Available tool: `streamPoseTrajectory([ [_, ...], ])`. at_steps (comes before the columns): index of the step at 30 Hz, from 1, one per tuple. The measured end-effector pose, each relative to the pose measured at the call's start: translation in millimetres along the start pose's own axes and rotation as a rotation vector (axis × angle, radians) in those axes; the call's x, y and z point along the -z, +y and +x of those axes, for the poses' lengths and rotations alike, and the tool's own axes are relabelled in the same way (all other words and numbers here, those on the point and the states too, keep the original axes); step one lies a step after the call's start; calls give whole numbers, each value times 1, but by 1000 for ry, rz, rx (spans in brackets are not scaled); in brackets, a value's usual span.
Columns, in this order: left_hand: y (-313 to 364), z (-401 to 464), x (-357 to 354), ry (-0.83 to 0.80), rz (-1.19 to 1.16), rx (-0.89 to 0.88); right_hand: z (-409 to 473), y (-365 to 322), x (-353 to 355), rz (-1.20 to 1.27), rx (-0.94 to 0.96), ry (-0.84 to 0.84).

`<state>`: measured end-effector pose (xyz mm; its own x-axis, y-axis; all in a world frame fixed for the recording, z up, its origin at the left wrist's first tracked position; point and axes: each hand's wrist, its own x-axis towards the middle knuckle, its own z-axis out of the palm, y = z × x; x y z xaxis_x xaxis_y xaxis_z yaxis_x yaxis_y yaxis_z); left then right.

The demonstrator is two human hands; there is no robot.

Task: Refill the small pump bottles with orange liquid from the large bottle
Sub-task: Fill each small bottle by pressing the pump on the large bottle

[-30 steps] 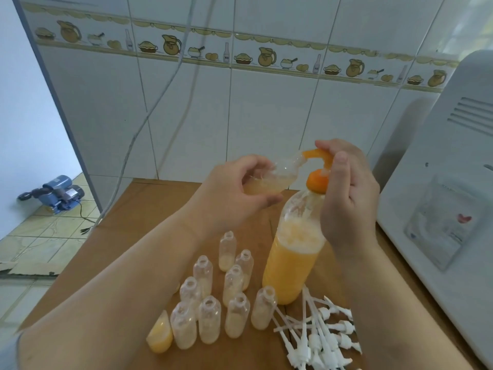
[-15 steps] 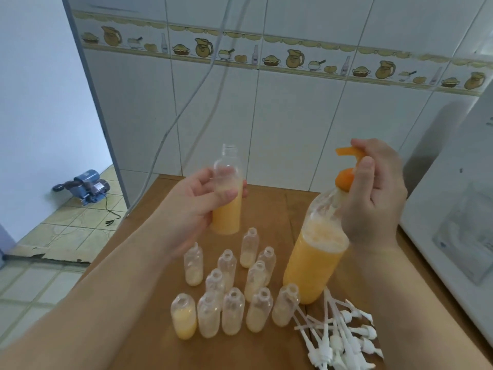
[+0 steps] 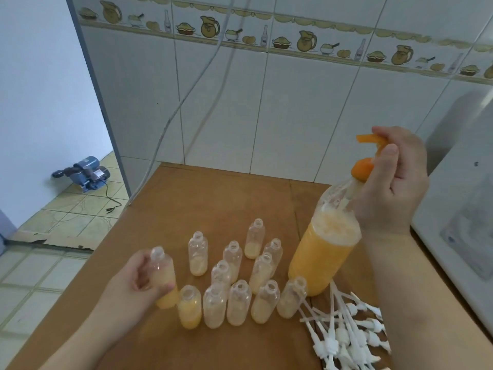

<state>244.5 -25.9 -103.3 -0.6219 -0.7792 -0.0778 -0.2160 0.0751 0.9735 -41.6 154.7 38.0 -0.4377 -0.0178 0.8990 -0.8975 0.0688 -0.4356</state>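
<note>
My left hand [image 3: 136,283] grips a small clear bottle [image 3: 164,279], upright and about half full of orange liquid, low over the wooden table [image 3: 202,198] at the left end of the bottle group. Beside it stands another part-filled small bottle [image 3: 189,307]. Several more uncapped small bottles [image 3: 238,303] stand in rows, most holding only a pale residue. The large bottle [image 3: 321,252], over half full of orange liquid with foam on top, stands at the right. My right hand [image 3: 392,180] holds its orange pump head [image 3: 369,153].
A heap of white pump tops [image 3: 346,335] lies on the table in front of the large bottle. A white appliance [image 3: 458,231] flanks the table's right edge, a tiled wall stands behind. A blue water pump [image 3: 85,173] sits on the floor at left.
My left hand took the small bottle away from the pump spout, turned it upright and lowered it to the left end of the rows. My right hand stays on the pump head.
</note>
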Motion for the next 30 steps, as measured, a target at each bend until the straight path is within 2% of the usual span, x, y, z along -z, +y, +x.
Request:
streamPoseTrajectory([
  [6, -29, 8, -8, -77, 21, 30, -1, -1, -1, -33, -1, 14],
  [12, -36, 13, -20, -68, 90, -5, -1, -2, 1, -38, 7, 7],
  [16, -45, 17, -14, -224, 85, 62, -1, -3, 0, -32, 3, 9],
  [17, -47, 18, -10, -210, 54, 72, -1, -4, -1, -31, -1, 7],
  [20, -36, 27, 0, -15, -145, 81, 0, -5, 0, -51, -3, -5],
  [22, -24, 40, 4, 32, -77, 38, 0, -5, 1, -58, -4, -19],
  [26, -9, 75, 4, -236, 292, -18, 1, -5, 4, -46, -18, -66],
  [30, -3, 95, -8, -461, 362, 101, 2, -6, 9, -69, -20, -115],
])
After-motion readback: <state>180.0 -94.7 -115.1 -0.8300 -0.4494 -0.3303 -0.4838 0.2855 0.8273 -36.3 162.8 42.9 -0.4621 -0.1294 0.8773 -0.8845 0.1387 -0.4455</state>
